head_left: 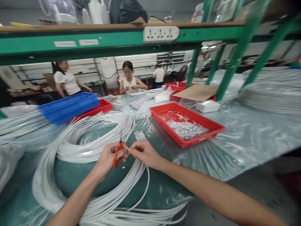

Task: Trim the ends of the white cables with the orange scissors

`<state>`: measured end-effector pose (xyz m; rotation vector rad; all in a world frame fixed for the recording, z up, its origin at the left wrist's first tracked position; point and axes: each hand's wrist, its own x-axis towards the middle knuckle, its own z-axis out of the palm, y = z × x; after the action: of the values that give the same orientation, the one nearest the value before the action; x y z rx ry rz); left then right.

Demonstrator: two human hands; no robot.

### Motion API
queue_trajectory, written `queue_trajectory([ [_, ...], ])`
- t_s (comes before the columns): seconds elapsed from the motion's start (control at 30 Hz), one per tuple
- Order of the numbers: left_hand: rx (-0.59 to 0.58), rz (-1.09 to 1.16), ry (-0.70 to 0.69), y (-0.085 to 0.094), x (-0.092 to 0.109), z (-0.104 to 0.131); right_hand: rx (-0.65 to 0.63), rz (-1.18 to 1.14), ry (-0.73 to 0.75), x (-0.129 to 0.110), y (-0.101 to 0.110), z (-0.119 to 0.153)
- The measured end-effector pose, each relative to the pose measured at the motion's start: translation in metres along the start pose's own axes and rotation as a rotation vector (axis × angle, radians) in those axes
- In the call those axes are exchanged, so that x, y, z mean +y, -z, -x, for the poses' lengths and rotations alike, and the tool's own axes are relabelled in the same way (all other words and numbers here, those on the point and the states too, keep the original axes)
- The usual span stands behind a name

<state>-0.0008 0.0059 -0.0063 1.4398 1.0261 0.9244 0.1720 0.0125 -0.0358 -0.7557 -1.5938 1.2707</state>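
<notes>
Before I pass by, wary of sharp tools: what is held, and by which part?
The left hand holds orange-handled scissors by the handle. The right hand pinches a small piece; which part cannot be told.

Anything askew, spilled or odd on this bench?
The blue tray beyond the white cables looks askew: it slants and seems propped on a red tray rather than lying flat. I see no clear spill around the nearer red tray of small shiny parts.
</notes>
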Motion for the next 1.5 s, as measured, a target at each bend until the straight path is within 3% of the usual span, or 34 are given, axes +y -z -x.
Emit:
queue_trajectory([
  [0.13,-0.003,-0.064,0.018,0.002,-0.001,0.0,0.044,0.026,0.043,0.005,-0.001,0.0],
  [0.3,0.084,-0.117,-0.048,-0.002,0.003,0.004,0.062,0.122,0.096,0.004,-0.003,0.005],
  [0.43,0.094,-0.118,-0.053,-0.003,0.006,0.004,0.122,0.169,0.073,0.0,-0.004,0.006],
  [0.63,0.086,-0.08,-0.097,-0.005,0.009,0.004,0.102,0.215,0.11,-0.008,-0.002,0.008],
  [0.8,0.097,-0.059,-0.123,-0.008,0.01,0.006,0.077,0.09,0.052,-0.003,-0.001,0.008],
  [1.07,0.03,-0.191,-0.079,-0.001,0.002,0.002,0.076,-0.12,-0.053,-0.008,0.005,0.003],
  [1.27,-0.061,-0.234,-0.035,0.001,-0.006,0.003,0.065,-0.116,0.013,-0.009,0.012,0.0],
  [1.5,-0.099,-0.264,-0.006,0.002,-0.004,0.006,0.061,-0.183,-0.052,-0.01,0.012,0.001],
])
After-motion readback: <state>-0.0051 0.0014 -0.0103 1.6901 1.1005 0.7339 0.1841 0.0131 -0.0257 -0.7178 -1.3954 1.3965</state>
